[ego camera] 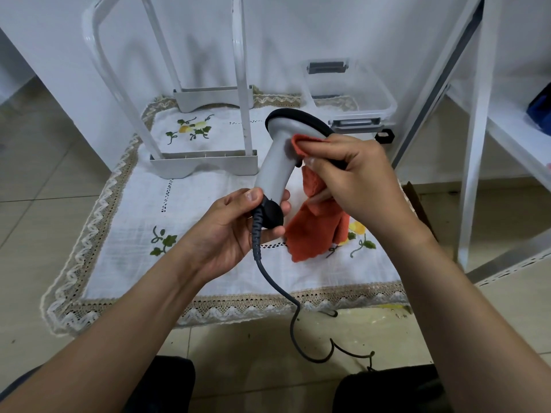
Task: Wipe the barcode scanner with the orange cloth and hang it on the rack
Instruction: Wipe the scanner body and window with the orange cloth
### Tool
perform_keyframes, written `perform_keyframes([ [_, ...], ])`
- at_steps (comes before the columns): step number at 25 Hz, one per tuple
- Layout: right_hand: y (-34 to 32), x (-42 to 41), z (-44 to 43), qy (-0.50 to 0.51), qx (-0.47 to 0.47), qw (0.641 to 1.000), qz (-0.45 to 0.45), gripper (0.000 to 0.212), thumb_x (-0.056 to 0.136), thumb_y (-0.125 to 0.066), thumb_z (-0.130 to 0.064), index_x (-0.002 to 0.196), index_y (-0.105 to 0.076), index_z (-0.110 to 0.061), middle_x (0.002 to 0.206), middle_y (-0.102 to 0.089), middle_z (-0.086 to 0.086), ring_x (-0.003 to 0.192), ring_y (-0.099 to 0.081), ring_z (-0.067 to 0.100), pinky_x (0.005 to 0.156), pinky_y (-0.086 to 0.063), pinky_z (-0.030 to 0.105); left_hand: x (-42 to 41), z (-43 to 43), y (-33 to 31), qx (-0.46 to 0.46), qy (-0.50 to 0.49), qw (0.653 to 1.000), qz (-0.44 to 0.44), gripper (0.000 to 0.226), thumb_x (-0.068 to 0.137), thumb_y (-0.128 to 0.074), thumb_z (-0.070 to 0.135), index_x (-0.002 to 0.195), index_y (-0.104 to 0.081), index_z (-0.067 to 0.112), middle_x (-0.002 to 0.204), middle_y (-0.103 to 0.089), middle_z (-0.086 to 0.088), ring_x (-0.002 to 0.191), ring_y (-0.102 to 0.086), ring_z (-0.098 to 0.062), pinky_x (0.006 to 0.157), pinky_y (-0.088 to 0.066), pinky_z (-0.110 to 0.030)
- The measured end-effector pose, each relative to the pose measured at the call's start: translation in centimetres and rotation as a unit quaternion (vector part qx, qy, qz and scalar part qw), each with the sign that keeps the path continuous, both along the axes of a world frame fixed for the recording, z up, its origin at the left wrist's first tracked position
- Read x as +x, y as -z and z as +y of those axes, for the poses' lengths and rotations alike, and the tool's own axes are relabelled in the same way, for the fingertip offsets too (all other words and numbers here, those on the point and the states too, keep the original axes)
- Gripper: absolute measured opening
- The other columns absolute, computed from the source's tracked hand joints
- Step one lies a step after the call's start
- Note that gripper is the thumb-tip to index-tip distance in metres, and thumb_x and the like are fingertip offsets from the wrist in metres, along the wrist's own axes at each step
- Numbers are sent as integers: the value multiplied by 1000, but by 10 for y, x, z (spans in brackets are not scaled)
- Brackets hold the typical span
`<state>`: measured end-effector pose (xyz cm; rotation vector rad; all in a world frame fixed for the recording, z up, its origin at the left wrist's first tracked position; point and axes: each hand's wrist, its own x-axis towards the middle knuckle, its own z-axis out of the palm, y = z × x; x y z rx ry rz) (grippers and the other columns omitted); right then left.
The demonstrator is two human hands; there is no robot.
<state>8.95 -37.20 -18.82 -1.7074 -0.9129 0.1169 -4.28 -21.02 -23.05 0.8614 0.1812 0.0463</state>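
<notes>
Gripping the grey barcode scanner [275, 162] by the bottom of its handle with the left hand [235, 231], thumb on top and fingers curled round the black end. Holding it up in the air over the white tablecloth [208, 263], with the head pointing to 12 o'clock and the handle end to 6 o'clock.

Pinching the orange cloth [316, 234] in the right hand [354, 177], fingers curled tight. Pressing a folded bit of it on the scanner's neck, just under the head, at 3 o'clock from the handle. Letting the rest of the cloth hang down at 5 o'clock, close to the tablecloth; cannot tell if touching it.

Trailing a dark cable [274, 281] from the handle end down to 6 o'clock, past the lace edge and onto the tiled floor [44, 180].

Not hung yet on the white rack [205, 162], standing on the tablecloth at 11 o'clock from the scanner. Behind the scanner's head, at 1 o'clock, a clear plastic box [348, 93]. Far out at 3 o'clock, a white shelf [477, 144].
</notes>
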Motion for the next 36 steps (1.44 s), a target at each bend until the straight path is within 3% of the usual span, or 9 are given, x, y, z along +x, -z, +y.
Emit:
perform_keyframes([
  [8,0,0,1,-1,-5,1000,-5,30,98,-65,2,117,-76,-18,102,-71,15,74,-75,31,53,-64,32,-1,0,-2,-2,-6,1000,7,77,52,-98,33,109,-63,-4,104,-77,-15,90,-77,-20,61,-62,-30],
  [14,-3,-5,3,-1,18,1000,-7,29,98,-66,0,116,-76,-20,100,-69,18,69,-75,31,50,-63,32,2,2,-1,-9,-11,1000,21,53,55,-96,31,97,-80,4,104,-77,-16,90,-77,-20,62,-62,-28],
  [18,0,-7,4,-15,-25,999,-25,29,99,-64,0,120,-76,-17,105,-75,3,64,-76,22,49,-61,25,1,-3,-4,-4,-7,1000,29,41,62,-85,31,93,-82,5,100,-78,-15,87,-77,-18,59,-61,-26],
  [21,-2,-9,3,-44,-59,996,-53,33,101,-62,1,123,-75,-19,107,-75,-11,57,-74,6,47,-57,19,1,-2,-3,-7,-8,1000,27,55,57,-93,32,99,-78,-1,101,-77,-17,88,-77,-20,60,-61,-27],
  [25,-3,-5,3,14,-45,998,-37,31,100,-64,-2,117,-78,-23,95,-73,-18,49,-72,13,44,-56,22,-1,-4,-6,7,-3,1000,20,80,55,-95,33,115,-59,-6,102,-78,-18,88,-78,-21,60,-61,-27],
  [28,-5,-6,2,-12,-73,995,-65,29,98,-67,-3,116,-78,-23,100,-76,-17,60,-71,-6,56,-57,16,-1,-6,-8,22,-14,999,26,86,61,-95,29,128,-49,0,101,-78,-18,88,-78,-22,59,-61,-28],
  [30,-7,-7,2,-5,-88,994,-68,29,97,-68,-4,116,-79,-23,102,-79,-13,63,-69,-12,59,-56,14,-1,-7,-9,39,-29,998,45,68,79,-81,19,132,-43,3,98,-78,-18,87,-78,-22,57,-61,-28],
  [33,-8,-7,2,31,-84,995,-52,28,98,-68,-7,115,-80,-26,95,-79,-10,49,-71,5,48,-53,17,-1,-7,-9,49,-32,997,57,49,83,-65,18,126,-44,6,97,-78,-20,87,-78,-25,56,-61,-30],
  [36,-12,-11,1,2,-120,991,-54,29,97,-69,-8,112,-80,-30,89,-81,-5,54,-72,10,53,-57,24,-2,-6,-8,72,-32,995,65,22,81,-67,16,88,-46,13,90,-76,-21,88,-78,-29,56,-61,-32],
])
